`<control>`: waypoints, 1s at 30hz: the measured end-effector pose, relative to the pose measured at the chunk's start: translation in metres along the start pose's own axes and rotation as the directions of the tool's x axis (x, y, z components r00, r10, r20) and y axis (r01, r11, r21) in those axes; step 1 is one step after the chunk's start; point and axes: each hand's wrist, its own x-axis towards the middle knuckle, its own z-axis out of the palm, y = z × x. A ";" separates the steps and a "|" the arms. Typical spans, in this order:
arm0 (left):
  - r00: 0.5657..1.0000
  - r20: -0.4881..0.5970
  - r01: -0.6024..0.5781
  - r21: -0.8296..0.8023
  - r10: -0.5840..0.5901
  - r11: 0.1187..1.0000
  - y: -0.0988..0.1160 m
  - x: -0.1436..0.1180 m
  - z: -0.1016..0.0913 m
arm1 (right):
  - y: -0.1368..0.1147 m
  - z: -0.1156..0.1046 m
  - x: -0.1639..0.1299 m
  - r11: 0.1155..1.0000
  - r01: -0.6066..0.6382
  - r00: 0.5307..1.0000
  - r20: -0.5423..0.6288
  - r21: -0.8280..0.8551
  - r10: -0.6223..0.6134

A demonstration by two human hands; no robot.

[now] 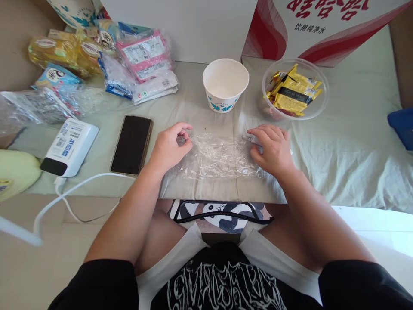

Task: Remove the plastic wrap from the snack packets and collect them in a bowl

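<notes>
A crumpled sheet of clear plastic film (219, 157) lies flat on the cloth between my two hands. My left hand (171, 146) is at the film's left end, with a gap between its curved index finger and thumb; some film shows in that gap. At the right end, the fingers of my right hand (272, 148) curl over a small white piece with a metal plug end (251, 138), mostly covered by the hand. Beyond the film stands a white paper bowl (224, 101) with blue leaf prints, upright, its inside showing nothing.
Yellow-wrapped packets (295, 94) fill a clear round tub (324, 101). A phone (131, 144) and a white power bank (71, 144) with a white cable (48, 206) lie left. Packaged goods (145, 56) pile up behind them. A large red-and-white box (309, 34) stands at the back.
</notes>
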 end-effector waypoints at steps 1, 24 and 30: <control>1.000 0.010 -0.004 -0.065 0.004 0.998 0.000 0.000 0.000 | -0.001 0.000 -0.001 1.000 0.017 1.000 0.012 0.013 -0.017; 0.966 0.254 0.155 -0.398 -0.054 0.904 0.016 0.000 -0.007 | 0.003 -0.055 -0.018 0.590 -0.352 0.922 0.378 0.726 0.085; 0.879 0.476 0.170 -0.381 0.035 0.909 0.034 -0.004 0.012 | -0.038 -0.024 -0.019 0.324 -0.552 0.782 0.612 0.768 -0.118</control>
